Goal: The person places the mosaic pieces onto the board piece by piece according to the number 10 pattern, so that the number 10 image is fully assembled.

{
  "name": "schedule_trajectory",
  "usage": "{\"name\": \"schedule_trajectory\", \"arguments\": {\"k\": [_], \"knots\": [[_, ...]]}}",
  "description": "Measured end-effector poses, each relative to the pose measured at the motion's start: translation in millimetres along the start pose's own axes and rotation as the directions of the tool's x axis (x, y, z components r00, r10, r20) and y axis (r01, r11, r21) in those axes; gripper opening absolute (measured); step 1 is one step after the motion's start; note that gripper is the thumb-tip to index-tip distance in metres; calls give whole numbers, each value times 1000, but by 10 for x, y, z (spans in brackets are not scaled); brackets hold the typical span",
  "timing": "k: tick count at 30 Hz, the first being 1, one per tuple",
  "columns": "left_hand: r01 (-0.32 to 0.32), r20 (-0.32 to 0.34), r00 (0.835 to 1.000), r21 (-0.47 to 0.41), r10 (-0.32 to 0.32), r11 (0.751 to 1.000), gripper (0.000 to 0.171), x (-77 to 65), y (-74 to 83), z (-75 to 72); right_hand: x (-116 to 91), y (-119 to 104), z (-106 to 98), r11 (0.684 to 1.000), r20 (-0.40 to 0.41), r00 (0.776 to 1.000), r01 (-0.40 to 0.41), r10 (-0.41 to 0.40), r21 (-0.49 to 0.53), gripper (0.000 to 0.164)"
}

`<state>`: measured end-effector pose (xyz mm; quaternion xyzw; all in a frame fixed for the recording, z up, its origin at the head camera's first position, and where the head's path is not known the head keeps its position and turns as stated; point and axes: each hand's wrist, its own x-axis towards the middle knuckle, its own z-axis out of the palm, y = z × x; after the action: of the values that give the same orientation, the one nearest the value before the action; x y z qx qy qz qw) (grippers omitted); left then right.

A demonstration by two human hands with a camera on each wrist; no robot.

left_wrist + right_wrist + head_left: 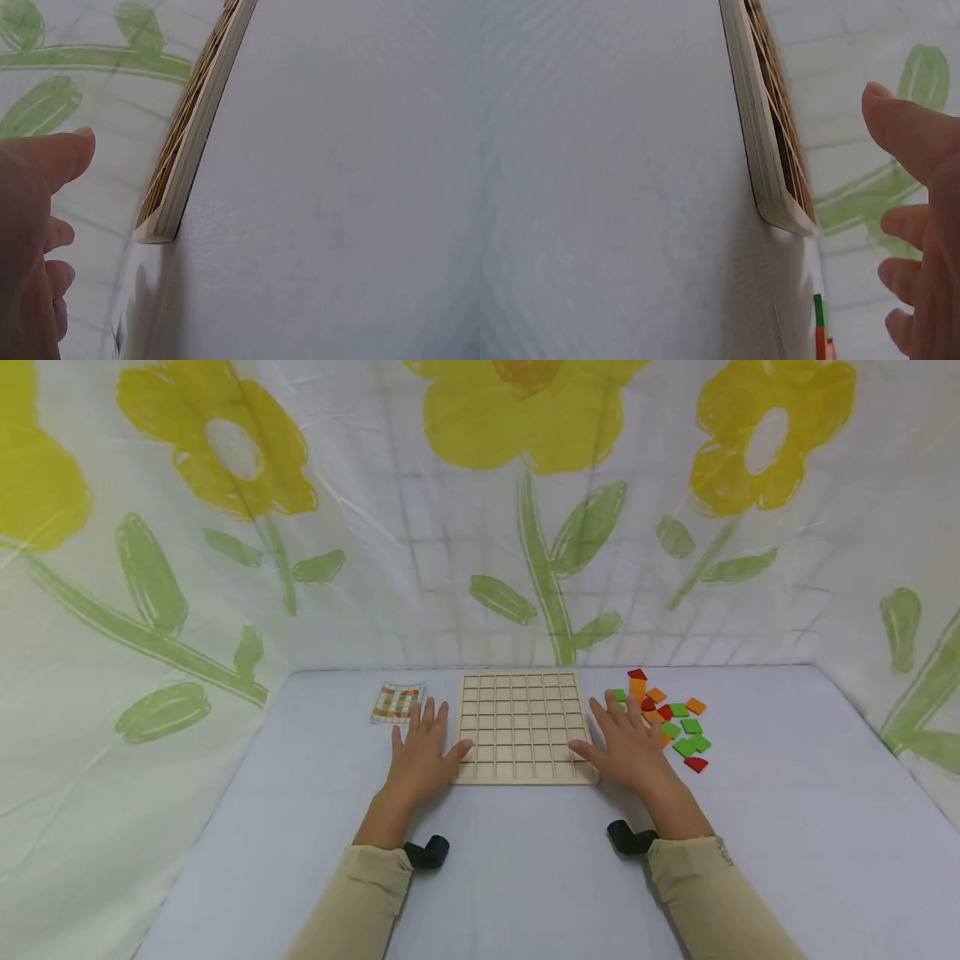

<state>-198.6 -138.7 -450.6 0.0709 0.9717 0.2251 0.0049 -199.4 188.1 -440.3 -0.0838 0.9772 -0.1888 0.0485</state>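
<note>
A square wooden grid board (pixel 525 783) lies on the white table, its many small cells bare. My left hand (pixel 422 762) is at the board's left edge with fingers spread and thumb over its rim in the head view. On the other side, my right hand (pixel 632 752) is spread out with its thumb overlapping the right edge. Neither hand holds anything. In the left wrist view the thumb (pixel 71 154) points toward the board's corner (pixel 159 227). The right wrist view shows that thumb (pixel 904 127) beside the board's other near corner (pixel 784 214).
Right of the board lie several loose flat pieces: green squares (pixel 692 726), orange squares (pixel 696 706) and red rounded pieces (pixel 696 764). A small pattern card (pixel 393 703) with a coloured grid lies at the left. Behind the table hangs a flowered curtain (pixel 465 527).
</note>
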Motion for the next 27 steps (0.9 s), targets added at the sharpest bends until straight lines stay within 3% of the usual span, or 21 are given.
{"name": "schedule_trajectory", "arguments": {"k": [3, 7, 11, 17, 27], "knots": [[1, 29, 1000, -82, 1, 997, 80, 17, -51, 24, 27, 30, -27, 1000, -4, 1000, 12, -11, 21, 92], [7, 91, 996, -224, 13, 975, 79, 42, -127, 54, 60, 188, -115, 994, -48, 999, 16, -11, 106, 85], [24, 131, 991, -310, 18, 950, 75, 63, -179, 75, 18, 432, -256, 979, -115, 992, -27, 51, 202, 73], [73, 146, 989, -326, -26, 943, 64, 71, -207, 93, -65, 750, -365, 971, -101, 979, -159, 179, 180, 59], [-54, 84, 993, -274, 80, 960, 48, 71, -278, 132, -44, 837, -286, 954, -49, 973, -209, 224, 213, 56]]}}
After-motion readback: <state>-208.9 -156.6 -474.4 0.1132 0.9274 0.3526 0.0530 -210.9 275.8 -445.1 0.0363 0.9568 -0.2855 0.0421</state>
